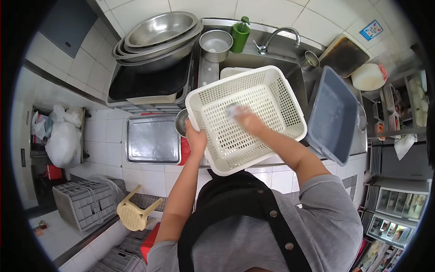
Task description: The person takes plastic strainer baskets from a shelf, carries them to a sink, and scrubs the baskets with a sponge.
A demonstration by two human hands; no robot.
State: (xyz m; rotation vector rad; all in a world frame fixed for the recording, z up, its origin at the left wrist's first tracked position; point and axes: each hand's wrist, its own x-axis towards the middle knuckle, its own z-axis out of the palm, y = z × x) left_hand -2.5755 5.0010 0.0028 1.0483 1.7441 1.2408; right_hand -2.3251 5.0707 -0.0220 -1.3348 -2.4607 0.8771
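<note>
A white perforated plastic basket (244, 158) is tilted over the sink (297, 81), its open side toward me. My left hand (195, 136) grips the basket's left rim, fingers wrapped round it. Inside the basket, my right hand (248, 122) is blurred by motion and holds a small pale scrubber (233, 110) against the perforated bottom. Part of another white container (231, 71) shows behind the basket. Just left of my left hand is a metal bowl (181, 123), partly hidden.
Grey tub (333, 115) leans at the right. Behind stand a faucet (283, 31), green pump bottle (240, 35) and metal pot (216, 45). Stacked metal basins (158, 29) are at the back left, a metal tray (154, 139) below them. A beige stool (132, 215) stands on the floor.
</note>
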